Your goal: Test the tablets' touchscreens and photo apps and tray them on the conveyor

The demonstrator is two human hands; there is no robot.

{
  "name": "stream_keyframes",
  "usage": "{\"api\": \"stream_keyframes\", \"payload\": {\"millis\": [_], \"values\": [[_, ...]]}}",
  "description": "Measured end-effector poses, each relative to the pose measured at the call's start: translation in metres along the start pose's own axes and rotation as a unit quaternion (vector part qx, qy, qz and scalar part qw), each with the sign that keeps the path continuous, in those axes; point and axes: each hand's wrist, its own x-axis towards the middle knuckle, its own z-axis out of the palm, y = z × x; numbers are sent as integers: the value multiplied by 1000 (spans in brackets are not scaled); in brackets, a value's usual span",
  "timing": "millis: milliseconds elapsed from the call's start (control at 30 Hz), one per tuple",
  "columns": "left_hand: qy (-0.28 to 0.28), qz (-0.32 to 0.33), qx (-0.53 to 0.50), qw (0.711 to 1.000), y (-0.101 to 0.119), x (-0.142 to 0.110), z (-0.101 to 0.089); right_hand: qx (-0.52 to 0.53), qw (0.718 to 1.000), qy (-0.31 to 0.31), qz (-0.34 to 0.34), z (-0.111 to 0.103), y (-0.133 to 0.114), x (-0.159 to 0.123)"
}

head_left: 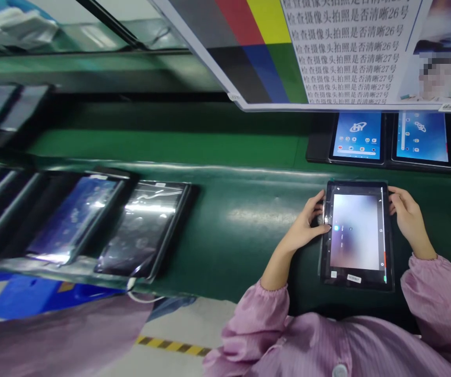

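Note:
A black tablet (359, 235) is in front of me over the green bench, its lit screen showing a blurred camera picture with icons along the sides. My left hand (307, 222) grips its left edge, thumb on the front border and fingers curled at the side. At the opposite edge, near the upper corner, my right hand (406, 212) has its fingers bent against the tablet. A small white label (353, 279) is stuck on the lower border. Whether the tablet's underside rests on the bench I cannot tell.
Two lit tablets, one (358, 136) beside another (421, 137), lie behind on a dark stand. A printed board (260, 57) with colour blocks hangs above. Several tablets, including a dark-screened one (145, 228), lie leftward. A white cable (133, 290) and a pink sleeve (64, 335) show lower left.

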Motion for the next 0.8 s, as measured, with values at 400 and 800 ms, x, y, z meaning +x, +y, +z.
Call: {"api": "stream_keyframes", "payload": {"millis": [400, 800], "values": [[-3, 1, 27, 1000, 8, 0, 3, -2, 1000, -6, -5, -1, -1, -1], [0, -5, 1, 1000, 3, -16, 6, -5, 999, -36, -39, -13, 7, -13]]}}
